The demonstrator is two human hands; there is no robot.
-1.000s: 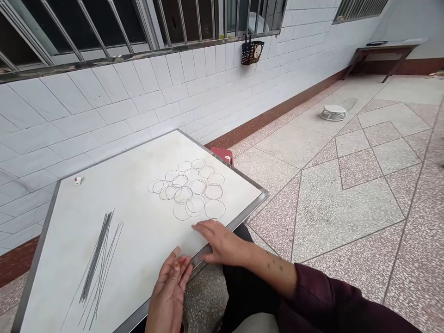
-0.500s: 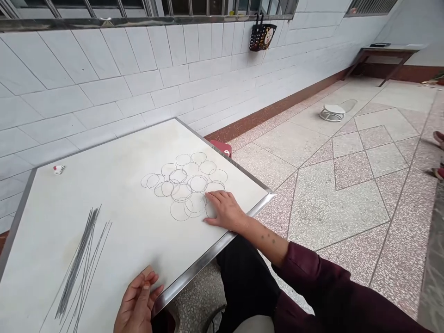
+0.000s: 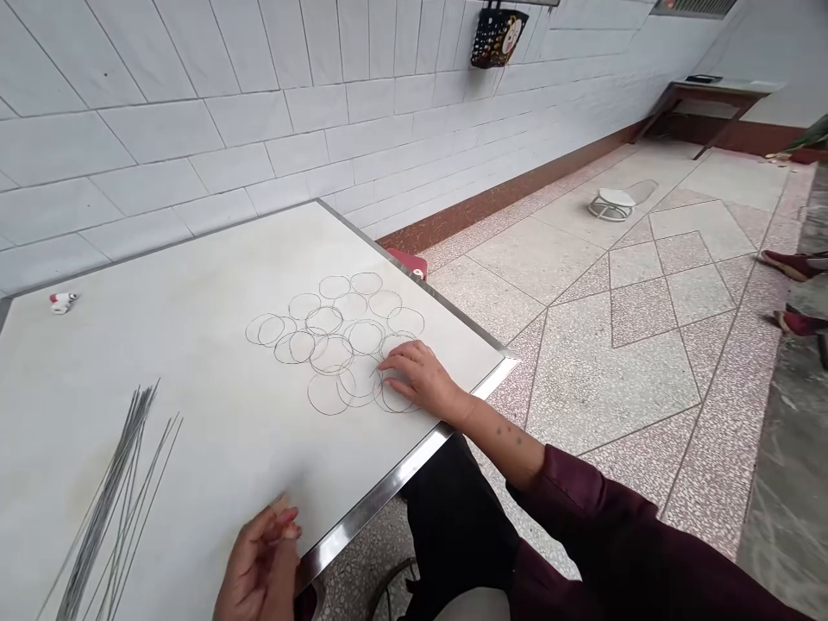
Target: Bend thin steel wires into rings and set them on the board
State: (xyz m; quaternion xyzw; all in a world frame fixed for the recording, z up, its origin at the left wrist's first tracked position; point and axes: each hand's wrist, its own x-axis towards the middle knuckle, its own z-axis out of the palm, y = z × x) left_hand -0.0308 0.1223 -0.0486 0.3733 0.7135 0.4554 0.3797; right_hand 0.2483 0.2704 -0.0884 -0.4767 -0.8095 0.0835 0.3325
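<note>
Several thin wire rings lie overlapping on the white tabletop. Over the near right rings rests my right hand, its thumb a little apart from the fingers and no ring visibly lifted. At the table's near edge, my left hand is closed with curled fingers. A tan bit shows at its fingertips; whether that is a held thing or a finger wrap is unclear. To its left lies a bundle of straight grey wires, with a few loose ones beside it.
The white table has a metal rim and stands by a tiled wall. A small red-and-white object sits at its far left. Beyond are a red stool, a low white stool, a hanging bag and a person's shoes.
The view has tilted down and shifted slightly right. My right hand's thumb and fingers have come closer together over the rings. My left hand stays closed near the table edge.
</note>
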